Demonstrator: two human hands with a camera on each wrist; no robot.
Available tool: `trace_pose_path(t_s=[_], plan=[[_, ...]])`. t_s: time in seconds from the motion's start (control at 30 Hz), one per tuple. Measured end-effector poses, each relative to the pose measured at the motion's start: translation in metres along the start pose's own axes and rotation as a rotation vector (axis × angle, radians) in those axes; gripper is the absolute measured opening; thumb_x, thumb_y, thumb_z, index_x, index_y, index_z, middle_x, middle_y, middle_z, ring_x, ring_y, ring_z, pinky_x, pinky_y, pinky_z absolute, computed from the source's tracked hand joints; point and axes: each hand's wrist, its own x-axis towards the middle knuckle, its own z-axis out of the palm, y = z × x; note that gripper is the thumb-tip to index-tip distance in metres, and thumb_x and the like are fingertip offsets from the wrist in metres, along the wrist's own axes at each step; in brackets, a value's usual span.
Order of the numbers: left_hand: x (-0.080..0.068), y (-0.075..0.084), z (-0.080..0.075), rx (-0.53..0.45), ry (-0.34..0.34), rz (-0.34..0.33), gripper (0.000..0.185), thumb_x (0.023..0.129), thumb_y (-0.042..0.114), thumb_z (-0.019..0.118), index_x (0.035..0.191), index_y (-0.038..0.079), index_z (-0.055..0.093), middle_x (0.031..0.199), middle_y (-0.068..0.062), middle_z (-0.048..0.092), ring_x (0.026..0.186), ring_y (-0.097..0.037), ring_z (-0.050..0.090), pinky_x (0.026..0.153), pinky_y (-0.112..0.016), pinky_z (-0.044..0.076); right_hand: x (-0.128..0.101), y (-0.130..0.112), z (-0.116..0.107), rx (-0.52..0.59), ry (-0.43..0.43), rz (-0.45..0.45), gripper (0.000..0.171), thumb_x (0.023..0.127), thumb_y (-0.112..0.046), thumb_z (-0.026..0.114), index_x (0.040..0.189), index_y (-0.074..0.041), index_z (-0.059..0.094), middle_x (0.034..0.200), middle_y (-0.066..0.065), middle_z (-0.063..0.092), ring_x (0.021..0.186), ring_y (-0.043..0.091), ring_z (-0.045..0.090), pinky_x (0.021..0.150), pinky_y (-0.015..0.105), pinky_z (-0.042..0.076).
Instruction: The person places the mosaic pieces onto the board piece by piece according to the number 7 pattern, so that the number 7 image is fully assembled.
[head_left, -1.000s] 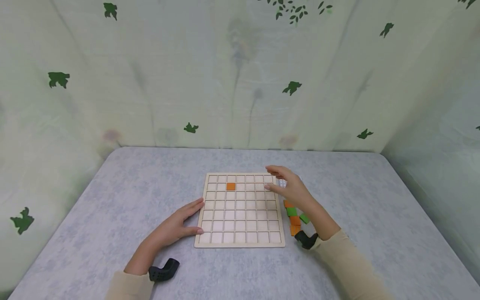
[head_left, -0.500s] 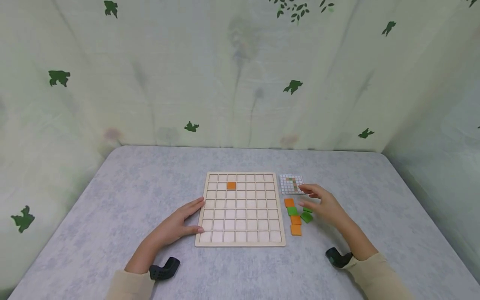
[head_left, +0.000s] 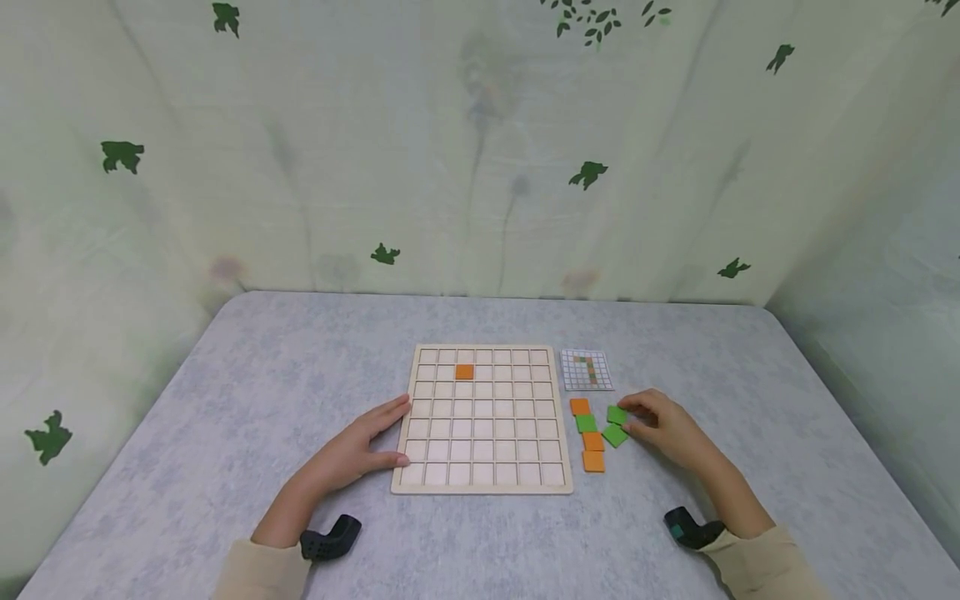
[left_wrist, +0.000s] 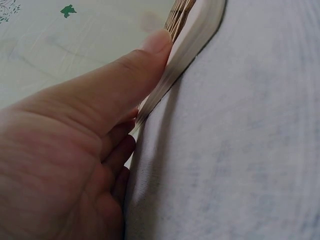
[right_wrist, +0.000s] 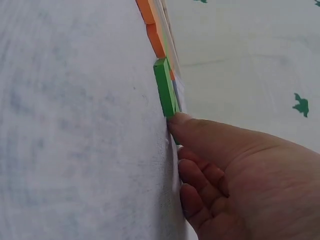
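A pale wooden grid board (head_left: 482,492) lies on the table, with one orange tile (head_left: 464,372) in a cell near its far edge. My left hand (head_left: 360,442) rests against the board's left edge, thumb and fingers spread along it; in the left wrist view the thumb (left_wrist: 145,55) presses the rim. Right of the board, my right hand (head_left: 667,423) pinches the farther green tile (head_left: 616,414) between thumb and index finger at its edges. The nearer green tile (head_left: 615,435) lies beside the thumb (right_wrist: 187,122), which reaches its end in the right wrist view.
A small printed pattern card (head_left: 587,370) lies right of the board's far corner. Between board and right hand runs a column of tiles: an orange tile (head_left: 580,407), a green tile (head_left: 586,424) and two more orange tiles (head_left: 593,451). Pale curtains (head_left: 420,167) enclose the table.
My right hand has moved from over the board's far right corner, rightward and back toward me, down to the green tiles. The pattern card is now uncovered. My left hand stays put.
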Motion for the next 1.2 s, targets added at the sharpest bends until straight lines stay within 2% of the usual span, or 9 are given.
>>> trace_pose_path(t_s=[0.17,0.4,0.6,0.77,1.0,1.2], plan=[[0.000,0.000,0.000,0.002,0.001,-0.003,0.085,0.074,0.040,0.069,0.140,0.004,0.030,0.146,-0.011,0.022,0.131,-0.034,0.017,0.101,-0.052,0.019,0.003,-0.003,0.001,-0.026,-0.009,0.008,0.029,0.082,-0.015,0.067,0.107,-0.002,0.061,0.100,0.009,0.054,0.090,0.024,0.051,0.075,0.038,0.043],[-0.001,-0.001,-0.001,0.007,0.003,0.001,0.084,0.075,0.039,0.069,0.140,0.004,0.030,0.146,-0.011,0.022,0.131,-0.034,0.017,0.101,-0.052,0.020,0.007,-0.013,-0.001,-0.011,-0.001,0.073,0.027,0.083,-0.014,0.066,0.107,-0.003,0.059,0.102,0.009,0.056,0.089,0.022,0.053,0.074,0.037,0.046],[-0.001,-0.002,0.000,0.007,-0.001,-0.004,0.084,0.075,0.039,0.069,0.140,0.004,0.030,0.146,-0.012,0.022,0.131,-0.034,0.017,0.101,-0.052,0.019,0.017,-0.027,-0.004,-0.008,0.063,0.000,0.028,0.084,-0.013,0.065,0.108,-0.001,0.058,0.100,0.010,0.058,0.088,0.024,0.053,0.073,0.039,0.046],[-0.002,-0.002,0.000,0.007,0.002,-0.002,0.084,0.075,0.039,0.069,0.140,0.004,0.030,0.146,-0.011,0.022,0.131,-0.034,0.017,0.101,-0.052,0.020,0.030,-0.042,-0.001,-0.023,0.142,-0.081,0.031,0.085,-0.024,0.064,0.109,-0.004,0.058,0.102,0.008,0.057,0.088,0.023,0.052,0.070,0.042,0.046],[-0.001,-0.002,0.000,0.011,0.001,0.005,0.084,0.075,0.040,0.068,0.140,0.004,0.030,0.146,-0.011,0.022,0.132,-0.033,0.017,0.101,-0.052,0.020,0.056,-0.072,0.002,0.086,0.114,-0.190,0.034,0.084,-0.021,0.064,0.113,-0.004,0.059,0.105,0.008,0.057,0.091,0.022,0.051,0.078,0.041,0.045],[-0.001,-0.002,0.000,0.003,0.002,0.013,0.084,0.075,0.041,0.068,0.141,0.005,0.030,0.146,-0.010,0.022,0.132,-0.033,0.017,0.101,-0.052,0.020,0.085,-0.095,0.015,0.143,0.072,-0.202,0.034,0.085,-0.020,0.064,0.115,-0.005,0.059,0.104,0.005,0.057,0.091,0.019,0.052,0.079,0.036,0.045]])
